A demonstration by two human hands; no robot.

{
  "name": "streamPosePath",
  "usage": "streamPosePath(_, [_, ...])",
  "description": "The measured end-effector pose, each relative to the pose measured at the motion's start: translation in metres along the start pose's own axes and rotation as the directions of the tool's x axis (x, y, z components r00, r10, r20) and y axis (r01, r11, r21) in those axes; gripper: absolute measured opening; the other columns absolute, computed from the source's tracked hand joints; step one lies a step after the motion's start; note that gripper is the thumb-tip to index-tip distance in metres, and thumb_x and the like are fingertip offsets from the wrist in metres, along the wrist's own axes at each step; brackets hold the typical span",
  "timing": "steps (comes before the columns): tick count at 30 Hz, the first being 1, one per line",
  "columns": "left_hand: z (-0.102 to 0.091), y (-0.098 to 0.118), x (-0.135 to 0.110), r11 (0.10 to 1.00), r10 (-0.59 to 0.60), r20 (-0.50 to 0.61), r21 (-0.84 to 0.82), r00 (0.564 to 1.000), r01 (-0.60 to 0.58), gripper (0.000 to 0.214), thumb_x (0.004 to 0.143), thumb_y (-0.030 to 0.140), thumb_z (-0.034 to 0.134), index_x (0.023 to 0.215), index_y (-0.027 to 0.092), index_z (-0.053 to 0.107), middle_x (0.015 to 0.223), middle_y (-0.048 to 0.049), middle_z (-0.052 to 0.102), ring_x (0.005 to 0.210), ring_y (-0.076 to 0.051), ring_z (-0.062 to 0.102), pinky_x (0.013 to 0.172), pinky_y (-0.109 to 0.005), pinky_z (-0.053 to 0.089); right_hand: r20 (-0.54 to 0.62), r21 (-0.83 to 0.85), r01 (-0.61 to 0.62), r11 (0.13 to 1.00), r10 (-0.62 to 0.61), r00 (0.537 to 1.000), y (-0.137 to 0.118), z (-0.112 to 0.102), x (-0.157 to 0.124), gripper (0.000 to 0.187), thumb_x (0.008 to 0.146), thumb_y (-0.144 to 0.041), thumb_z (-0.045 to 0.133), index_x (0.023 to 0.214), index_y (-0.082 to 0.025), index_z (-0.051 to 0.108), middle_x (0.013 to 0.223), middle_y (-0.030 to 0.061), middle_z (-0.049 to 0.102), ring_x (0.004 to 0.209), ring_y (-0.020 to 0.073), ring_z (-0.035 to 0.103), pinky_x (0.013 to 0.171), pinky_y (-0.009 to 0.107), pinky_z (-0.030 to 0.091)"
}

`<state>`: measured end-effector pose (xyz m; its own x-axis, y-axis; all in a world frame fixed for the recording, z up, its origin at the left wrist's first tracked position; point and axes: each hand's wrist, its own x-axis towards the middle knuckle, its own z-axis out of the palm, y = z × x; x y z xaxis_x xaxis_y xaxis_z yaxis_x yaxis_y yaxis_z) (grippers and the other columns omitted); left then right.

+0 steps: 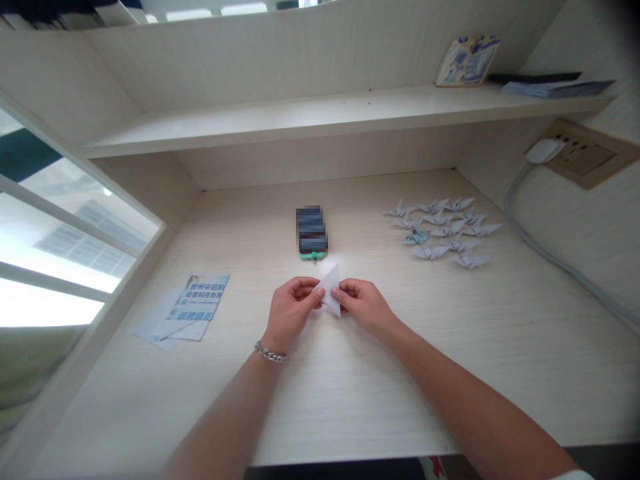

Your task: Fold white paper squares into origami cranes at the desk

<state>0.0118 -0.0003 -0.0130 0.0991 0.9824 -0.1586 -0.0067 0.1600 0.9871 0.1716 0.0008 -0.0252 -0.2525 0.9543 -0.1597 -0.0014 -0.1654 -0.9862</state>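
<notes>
Between my hands is a small folded sheet of white paper [331,288], shaped like a triangle with one point toward the back. My left hand [294,308] pinches its left side between thumb and fingers, and a chain bracelet circles that wrist. On the paper's right edge, the thumb and fingers of my right hand [364,303] are closed. Several folded paper cranes [447,230] stand in a group at the back right, mostly white, with one blue-patterned crane [417,237] among them. Just behind my hands lies a phone [312,232] with a blurred screen and a green edge.
Printed paper sheets [195,307] lie at the left of the desk. A charger [545,151] sits in the wall socket [585,153], its cable [550,263] running down the right side. Above the desk, a shelf [280,123] carries a small packet [467,61] and flat booklets [557,88].
</notes>
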Motion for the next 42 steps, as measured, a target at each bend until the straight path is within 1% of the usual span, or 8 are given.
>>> streamPosePath(5, [0.001,-0.002,0.001,0.999,-0.016,-0.060,-0.053,0.998,0.013,0.035,0.067,0.032,0.068,0.093,0.011,0.059,0.079,-0.0076,0.067,0.062,-0.013,0.062,0.062,-0.027,0.053,0.047,-0.001,-0.045,0.999,0.045,0.998,-0.001,-0.001,-0.003,0.024,0.067,-0.034,0.066,0.079,-0.014,0.060,0.063,0.0021,0.063,0.055,0.0123,0.056,0.051,0.023,0.043])
streamPosePath(10, [0.001,-0.003,0.002,0.997,-0.023,-0.025,-0.072,0.999,0.022,0.036,0.067,0.030,0.069,0.095,0.011,0.058,0.076,-0.0073,0.067,0.062,-0.013,0.062,0.062,-0.026,0.052,0.014,-0.019,-0.028,0.999,0.028,1.000,-0.003,-0.004,-0.003,0.019,0.071,-0.032,0.062,0.077,-0.014,0.060,0.066,0.0027,0.064,0.052,0.0112,0.056,0.051,0.023,0.044])
streamPosePath(14, [0.002,-0.003,0.001,0.996,-0.024,0.031,-0.084,0.999,0.026,0.031,0.067,0.030,0.069,0.090,0.012,0.059,0.078,-0.0076,0.067,0.065,-0.014,0.063,0.063,-0.026,0.051,-0.035,-0.044,0.048,0.998,-0.050,0.998,-0.005,-0.005,-0.005,0.019,0.075,-0.033,0.059,0.078,-0.015,0.061,0.068,0.0029,0.064,0.060,0.0132,0.060,0.055,0.024,0.046])
streamPosePath(20, [0.003,-0.001,-0.001,1.000,0.000,0.079,-0.030,0.997,0.002,0.027,0.070,0.031,0.066,0.088,0.012,0.059,0.081,-0.0086,0.066,0.072,-0.016,0.064,0.065,-0.027,0.051,-0.088,-0.216,0.142,0.966,-0.164,0.983,-0.006,-0.004,-0.009,0.020,0.079,-0.032,0.054,0.086,-0.017,0.065,0.074,0.0039,0.067,0.066,0.0153,0.062,0.060,0.026,0.047])
streamPosePath(26, [0.006,-0.001,-0.002,0.995,0.103,-0.073,-0.005,0.992,-0.104,0.026,0.068,0.031,0.067,0.084,0.015,0.054,0.090,-0.0062,0.064,0.076,-0.016,0.063,0.065,-0.029,0.053,-0.162,-0.415,0.245,0.876,-0.336,0.928,-0.011,-0.001,-0.013,0.021,0.080,-0.026,0.053,0.093,-0.022,0.069,0.079,0.0037,0.069,0.068,0.0166,0.062,0.064,0.028,0.048])
streamPosePath(29, [0.008,-0.002,-0.003,0.992,0.129,-0.068,0.015,0.989,-0.128,0.023,0.069,0.031,0.066,0.079,0.014,0.054,0.089,-0.0065,0.064,0.077,-0.016,0.063,0.069,-0.030,0.053,-0.127,-0.464,0.314,0.829,-0.413,0.902,-0.012,0.000,-0.015,0.021,0.080,-0.025,0.054,0.095,-0.024,0.069,0.087,0.0038,0.069,0.077,0.0183,0.063,0.072,0.031,0.049])
streamPosePath(36, [0.007,0.003,-0.004,0.988,0.157,0.022,-0.002,0.987,-0.157,0.021,0.071,0.028,0.065,0.084,0.012,0.063,0.107,-0.0126,0.062,0.110,-0.023,0.053,0.093,-0.035,0.041,-0.058,-0.465,0.385,0.797,-0.462,0.885,-0.012,0.002,-0.016,0.025,0.081,-0.022,0.054,0.101,-0.025,0.067,0.101,0.0046,0.065,0.092,0.0177,0.060,0.085,0.031,0.048])
streamPosePath(42, [0.005,0.002,-0.002,0.987,0.157,0.036,-0.033,0.987,-0.156,0.021,0.074,0.028,0.062,0.087,0.012,0.064,0.113,-0.0140,0.060,0.111,-0.024,0.052,0.093,-0.036,0.041,-0.042,-0.291,0.334,0.897,-0.361,0.932,-0.014,0.002,-0.016,0.024,0.080,-0.026,0.056,0.101,-0.025,0.067,0.105,0.0057,0.063,0.097,0.0187,0.059,0.084,0.032,0.049])
